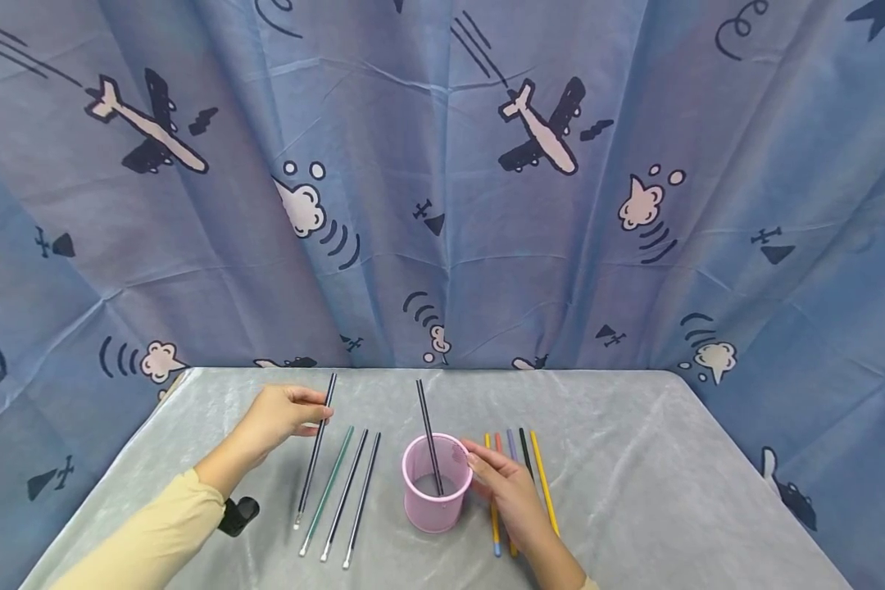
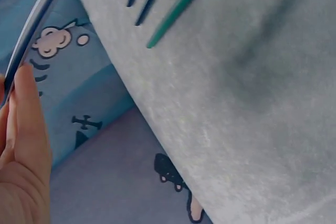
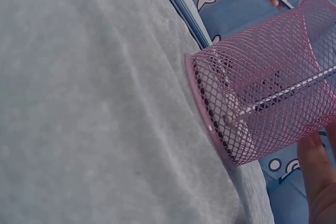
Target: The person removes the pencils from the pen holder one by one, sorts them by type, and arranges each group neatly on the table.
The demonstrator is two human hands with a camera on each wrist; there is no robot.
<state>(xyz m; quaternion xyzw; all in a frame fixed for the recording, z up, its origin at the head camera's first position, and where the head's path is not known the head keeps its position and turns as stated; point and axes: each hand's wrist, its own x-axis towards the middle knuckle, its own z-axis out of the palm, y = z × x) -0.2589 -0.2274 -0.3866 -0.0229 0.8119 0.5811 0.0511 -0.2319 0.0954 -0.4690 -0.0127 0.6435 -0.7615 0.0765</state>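
Observation:
My left hand (image 1: 283, 418) pinches a dark striped pencil (image 1: 313, 459) near its upper end, its white eraser end pointing down. Close beside it lie a green pencil (image 1: 328, 492) and two dark pencils (image 1: 345, 495), roughly parallel. A pink mesh pencil cup (image 1: 433, 512) stands upright in the middle, with one dark pencil (image 1: 428, 430) leaning inside. On the cup's right side, my right hand (image 1: 512, 496) holds it with thumb and fingers. In the right wrist view the pencil's lower end shows through the mesh cup (image 3: 262, 87).
Several coloured pencils, among them a yellow one (image 1: 545, 483) and a black one (image 1: 527, 453), lie right of the cup, partly under my right hand. A grey cloth (image 1: 671, 492) covers the table. Behind its far edge hangs a blue airplane-print curtain (image 1: 442, 164).

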